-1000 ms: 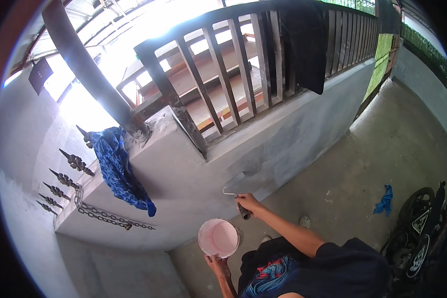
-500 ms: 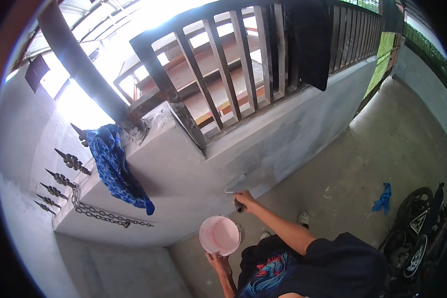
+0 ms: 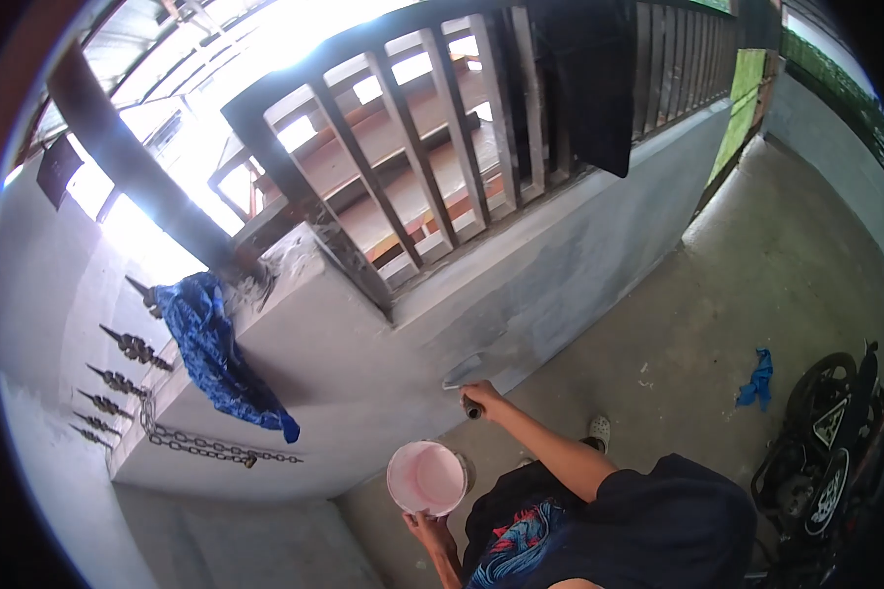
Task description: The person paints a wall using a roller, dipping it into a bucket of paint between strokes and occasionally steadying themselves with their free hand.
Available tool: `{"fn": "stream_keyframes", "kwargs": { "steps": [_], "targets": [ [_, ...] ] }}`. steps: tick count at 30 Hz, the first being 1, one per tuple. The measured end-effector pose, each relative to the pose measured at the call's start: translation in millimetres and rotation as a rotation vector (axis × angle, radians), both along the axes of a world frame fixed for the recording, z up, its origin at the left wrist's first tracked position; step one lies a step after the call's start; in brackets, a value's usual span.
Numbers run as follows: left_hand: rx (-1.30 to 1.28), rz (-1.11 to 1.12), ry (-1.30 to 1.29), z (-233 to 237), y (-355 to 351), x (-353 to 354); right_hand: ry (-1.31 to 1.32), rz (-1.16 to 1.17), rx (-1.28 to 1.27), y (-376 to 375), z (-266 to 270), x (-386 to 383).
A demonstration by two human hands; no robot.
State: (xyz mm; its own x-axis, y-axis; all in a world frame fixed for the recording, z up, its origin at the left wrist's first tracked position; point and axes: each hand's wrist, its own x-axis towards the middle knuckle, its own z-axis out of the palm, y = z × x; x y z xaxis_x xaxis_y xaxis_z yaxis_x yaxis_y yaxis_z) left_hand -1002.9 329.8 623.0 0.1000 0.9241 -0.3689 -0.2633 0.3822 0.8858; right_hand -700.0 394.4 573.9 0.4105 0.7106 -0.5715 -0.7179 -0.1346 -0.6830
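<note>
My right hand (image 3: 481, 399) is closed round the dark handle of a paint roller (image 3: 462, 373), whose head lies against the low grey wall (image 3: 363, 378). Darker, wet-looking patches show on the wall around and to the right of the roller. Below and to the left, my left hand (image 3: 428, 528) holds a bucket (image 3: 427, 478) by its lower rim side. The inside of the bucket looks pale pink; how much it contains I cannot tell.
A blue cloth (image 3: 206, 339) hangs over the wall's left end, near metal spikes and a chain (image 3: 201, 447). Railings (image 3: 403, 147) with a dark cloth (image 3: 589, 88) stand on the wall. A motorcycle (image 3: 805, 461) and blue rag (image 3: 756, 380) are on the right.
The view has shifted slightly. The roller still touches the wall at about the same spot, tilted a little differently. The bucket remains in my left hand.
</note>
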Motion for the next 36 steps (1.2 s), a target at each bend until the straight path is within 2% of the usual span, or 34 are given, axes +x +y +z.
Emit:
{"fn": "stream_keyframes", "kwargs": {
  "steps": [6,8,9,11,13,14,16,17,19,23,25,28,31,33,36],
  "targets": [
    [-0.027,-0.009,-0.016,4,11,9,0.087,-0.022,0.146,-38,86,3],
    [-0.029,-0.029,-0.027,6,17,15,0.097,-0.005,0.183,-47,101,18],
    [-0.026,-0.048,-0.049,7,19,19,0.188,-0.014,0.196,-51,105,27],
    [-0.037,-0.081,-0.069,4,20,26,0.279,-0.038,0.199,-54,94,42],
    [-0.014,-0.137,-0.075,-2,23,32,0.653,0.021,0.212,-42,41,69],
    [-0.013,-0.151,-0.076,3,21,37,0.649,0.008,0.218,-44,28,73],
    [-0.067,-0.118,-0.056,16,19,51,0.394,-0.094,0.191,-46,13,77],
    [-0.06,-0.131,-0.054,16,19,54,0.394,-0.105,0.201,-52,22,79],
    [-0.056,-0.165,-0.072,12,18,56,0.203,-0.326,0.134,-75,39,86],
    [-0.041,-0.222,-0.053,2,18,70,-0.021,-0.375,0.108,-152,43,126],
    [-0.054,-0.298,-0.016,-16,23,78,-0.172,-0.423,0.02,-206,66,134],
    [-0.074,-0.384,-0.035,4,14,117,-0.198,-0.476,-0.016,-288,85,138],
    [-0.07,-0.553,0.013,4,10,166,-0.235,-0.523,-0.113,-359,92,129],
    [-0.072,-0.661,0.024,6,3,208,-0.42,-0.535,-0.231,-394,88,117],
    [-0.049,-0.843,0.041,7,-18,282,-0.392,-0.608,-0.35,-437,104,99]
  ]
}}
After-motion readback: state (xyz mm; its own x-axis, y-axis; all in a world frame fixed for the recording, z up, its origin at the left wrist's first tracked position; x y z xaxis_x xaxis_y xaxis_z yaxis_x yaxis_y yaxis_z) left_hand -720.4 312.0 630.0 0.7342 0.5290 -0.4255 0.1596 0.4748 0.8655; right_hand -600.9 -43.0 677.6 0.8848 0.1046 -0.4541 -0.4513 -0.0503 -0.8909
